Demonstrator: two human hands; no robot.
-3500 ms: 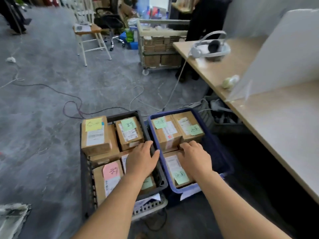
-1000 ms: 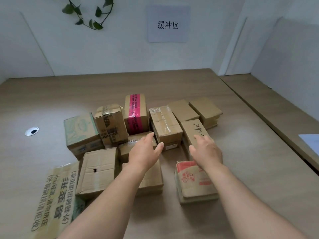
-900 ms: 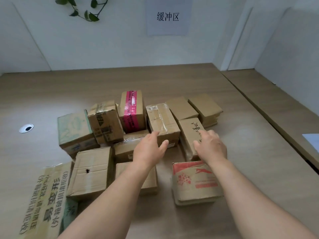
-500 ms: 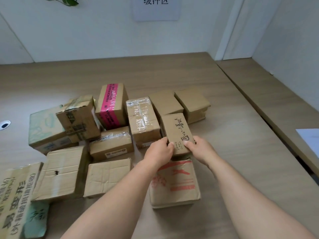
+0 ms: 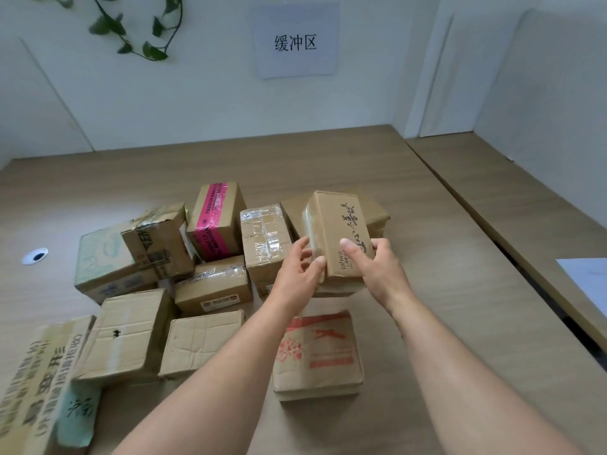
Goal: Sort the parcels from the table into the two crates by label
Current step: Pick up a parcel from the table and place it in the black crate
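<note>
Between the two sets of fingers, the held parcel (image 5: 338, 238) is sitting lifted clear of the table (image 5: 443, 257), its long axis running away from the person and tipping up at the far end, so the printed face is turning toward the camera. The left hand (image 5: 297, 277) is curling round the near left edge, thumb lying on the printed face and fingertips pressing the taped side wall. The right hand (image 5: 377, 274) is clasping the near right corner, thumb (image 5: 349, 249) lying across the face beside the black lettering and the other fingers wrapping out of sight underneath. Both hands are gripping at the near end only, leaving the far end unsupported, and both are equally close to it. No sorting label is showing on the visible face, so the person is probably needing to turn the box over to read one; that is a guess. Both forearms are reaching forward from the bottom edge and converging on the parcel, wrists roughly level. Directly below the hands, the red-printed parcel (image 5: 317, 353) is lying flat on the table, apart from the held one. To the left, the pile (image 5: 184, 267) of other parcels is lying close together, the pink-taped parcel (image 5: 216, 221) among them. Neither crate is appearing in view.
</note>
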